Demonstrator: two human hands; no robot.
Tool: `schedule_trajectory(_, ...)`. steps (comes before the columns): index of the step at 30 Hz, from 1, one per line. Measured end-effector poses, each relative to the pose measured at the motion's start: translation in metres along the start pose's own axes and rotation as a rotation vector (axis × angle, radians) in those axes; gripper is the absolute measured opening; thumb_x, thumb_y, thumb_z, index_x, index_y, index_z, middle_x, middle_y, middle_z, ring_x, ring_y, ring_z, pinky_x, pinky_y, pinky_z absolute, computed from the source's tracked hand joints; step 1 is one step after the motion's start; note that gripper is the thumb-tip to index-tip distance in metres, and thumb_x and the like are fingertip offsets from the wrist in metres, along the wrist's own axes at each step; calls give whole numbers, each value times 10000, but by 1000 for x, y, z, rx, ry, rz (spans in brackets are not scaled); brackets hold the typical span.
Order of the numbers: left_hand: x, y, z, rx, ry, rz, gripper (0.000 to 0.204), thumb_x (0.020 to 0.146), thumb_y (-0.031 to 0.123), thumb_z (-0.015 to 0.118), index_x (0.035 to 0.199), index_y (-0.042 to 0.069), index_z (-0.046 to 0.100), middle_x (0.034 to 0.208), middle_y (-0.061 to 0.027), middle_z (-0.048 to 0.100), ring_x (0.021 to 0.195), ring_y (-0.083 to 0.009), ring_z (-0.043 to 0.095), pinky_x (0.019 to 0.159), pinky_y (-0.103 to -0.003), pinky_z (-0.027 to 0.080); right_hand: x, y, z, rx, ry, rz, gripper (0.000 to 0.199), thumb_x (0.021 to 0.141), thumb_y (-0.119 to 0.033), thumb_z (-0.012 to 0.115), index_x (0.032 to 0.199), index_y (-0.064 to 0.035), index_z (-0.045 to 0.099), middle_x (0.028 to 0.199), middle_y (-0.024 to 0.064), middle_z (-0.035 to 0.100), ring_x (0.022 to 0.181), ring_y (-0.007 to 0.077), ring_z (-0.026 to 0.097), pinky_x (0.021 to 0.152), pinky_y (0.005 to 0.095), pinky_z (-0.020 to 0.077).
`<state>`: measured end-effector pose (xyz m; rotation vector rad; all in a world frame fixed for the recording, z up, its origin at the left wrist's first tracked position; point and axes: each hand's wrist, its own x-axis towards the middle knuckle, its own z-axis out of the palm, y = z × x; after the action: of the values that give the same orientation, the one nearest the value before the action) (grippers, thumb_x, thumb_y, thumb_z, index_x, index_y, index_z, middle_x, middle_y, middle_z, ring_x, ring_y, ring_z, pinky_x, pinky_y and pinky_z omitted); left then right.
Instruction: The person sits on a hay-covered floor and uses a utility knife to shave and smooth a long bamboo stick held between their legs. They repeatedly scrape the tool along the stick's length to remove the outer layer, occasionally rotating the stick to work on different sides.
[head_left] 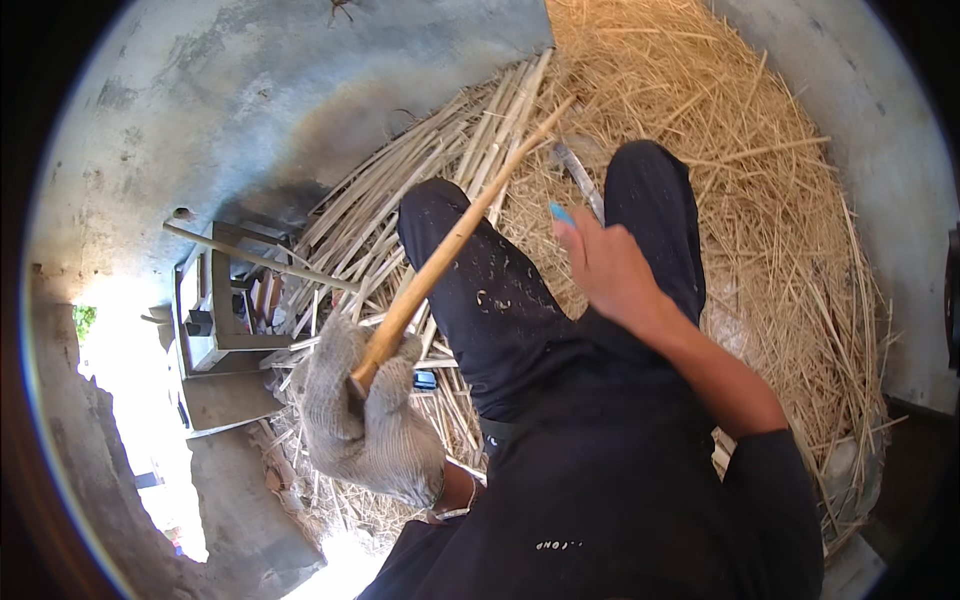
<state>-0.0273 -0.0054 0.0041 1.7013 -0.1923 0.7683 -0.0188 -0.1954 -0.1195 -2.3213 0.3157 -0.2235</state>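
My left hand (365,420), in a grey knitted glove, grips the lower end of a long pale cane stalk (455,235) that slants up and to the right across my left knee. My right hand (605,265) is bare and holds a knife with a blue handle (575,190); its blade points up toward the straw, beside the upper part of the stalk. Both my legs in black trousers (500,300) stretch out in front of me.
A bundle of long pale cane stalks (430,170) lies to the left of my legs. A large heap of loose straw (740,170) fills the right side. A small wooden frame with odds and ends (225,310) stands at the left on the concrete floor (250,90).
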Motion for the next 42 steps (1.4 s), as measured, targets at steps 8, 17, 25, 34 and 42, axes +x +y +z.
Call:
schedule_trajectory(8,4,-11,-9,-21,-66,132,418,802,-2,618,1175,-183,563,1096,-244,601,859,-348,686,625,-327,643,-19,-79,-29,197,-26,-393,270,983,-298,581,930,-48,495,535,130,541,478,351,588,438,453,449)
schedule_trajectory(17,9,-10,-22,176,-127,99,412,699,-101,616,1110,-102,645,1020,-205,595,833,-308,672,629,-322,616,-12,-82,-7,112,-4,-356,278,976,-285,596,872,-51,486,532,149,527,462,363,562,431,453,435)
schedule_trajectory(25,8,-5,-19,218,-90,-10,353,835,-52,542,1171,-137,605,1080,-215,632,844,-287,706,636,-295,589,40,-5,20,-238,196,-295,322,1015,-356,493,948,-45,537,592,183,611,522,392,621,451,482,485)
schedule_trajectory(34,10,-9,-9,-56,-61,-20,383,843,-14,604,1197,-156,571,1132,-252,607,834,-320,694,650,-312,609,-4,-69,-26,174,26,-326,285,1000,-302,546,914,-36,494,577,190,584,523,400,607,468,484,476)
schedule_trajectory(42,12,-13,-7,22,62,-71,384,823,-44,551,1189,-154,579,1101,-227,611,759,-280,684,644,-309,581,29,-65,4,-77,-3,-158,256,979,-264,588,884,-46,495,582,170,556,515,386,593,474,475,461)
